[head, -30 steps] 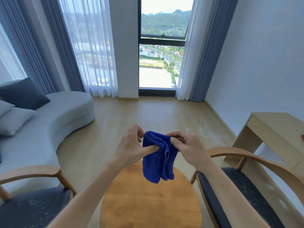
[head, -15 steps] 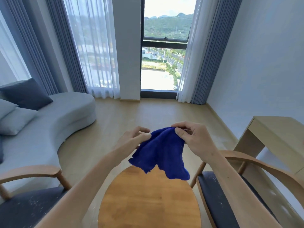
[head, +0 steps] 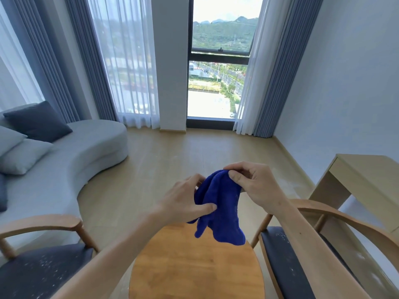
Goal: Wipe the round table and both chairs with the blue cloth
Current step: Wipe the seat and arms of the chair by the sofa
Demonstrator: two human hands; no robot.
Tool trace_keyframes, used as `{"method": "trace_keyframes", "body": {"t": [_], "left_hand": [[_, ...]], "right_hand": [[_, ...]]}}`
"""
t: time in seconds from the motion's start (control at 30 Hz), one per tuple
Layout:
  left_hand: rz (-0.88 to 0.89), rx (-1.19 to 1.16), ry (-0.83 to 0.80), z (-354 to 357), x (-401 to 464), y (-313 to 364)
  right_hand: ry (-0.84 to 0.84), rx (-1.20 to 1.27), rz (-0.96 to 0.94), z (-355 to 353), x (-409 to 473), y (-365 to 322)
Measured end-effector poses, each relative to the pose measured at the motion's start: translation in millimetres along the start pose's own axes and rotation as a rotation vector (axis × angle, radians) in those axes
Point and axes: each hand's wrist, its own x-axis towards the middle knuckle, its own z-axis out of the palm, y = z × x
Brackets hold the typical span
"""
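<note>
round table (head: 194, 268) below; left hand (head: 183, 201) and right hand (head: 254, 186) both pinch blue cloth (head: 218, 203), held above it.

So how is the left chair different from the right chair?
The left chair shows many white specks across its dark seat; the right chair shows fewer. The left chair stands beside the sofa, the right chair beside the desk. Both have curved wooden arms and flank the table.
</note>
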Motion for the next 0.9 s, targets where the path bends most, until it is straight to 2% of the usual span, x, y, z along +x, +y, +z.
{"method": "trace_keyframes", "body": {"t": [0.17,0.4,0.7,0.8,0.9], "left_hand": [[0.021,0.120,-0.029,-10.4,1.5,-0.7],[0.067,0.189,-0.236,-34.5,4.5,14.0],[0.006,0.227,-0.340,-38.7,-1.9,12.3],[0.028,0.262,-0.380,-40.6,-4.6,13.0],[0.085,0.336,-0.367,-40.5,-7.2,14.8]], "right_hand": [[-0.112,-0.103,0.009,-5.0,-0.9,3.5],[-0.336,-0.390,0.014,-12.7,-4.6,9.2],[-0.476,-0.484,-0.038,-7.1,-8.3,15.2],[-0.580,-0.555,-0.089,-3.0,-7.8,13.8],[-0.586,-0.552,-0.129,2.3,-8.5,12.3]]}}
